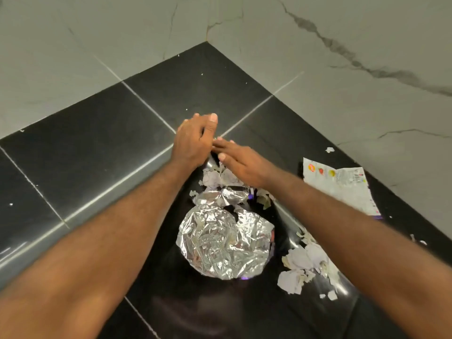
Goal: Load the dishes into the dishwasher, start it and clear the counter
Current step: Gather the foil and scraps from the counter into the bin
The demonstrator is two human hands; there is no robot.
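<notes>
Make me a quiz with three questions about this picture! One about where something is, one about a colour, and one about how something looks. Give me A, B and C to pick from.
1. Where is the printed wrapper?
A) right of the foil sheet, on the counter
B) under the foil sheet
C) stuck on the wall

2. What colour is the counter?
A) white
B) black
C) green

3. How does the foil sheet look?
A) smooth and flat
B) rolled on a tube
C) crumpled

Answers:
1 A, it lies flat near the counter's right edge.
2 B, its tiles are black and shiny.
3 C, it is full of creases.
</notes>
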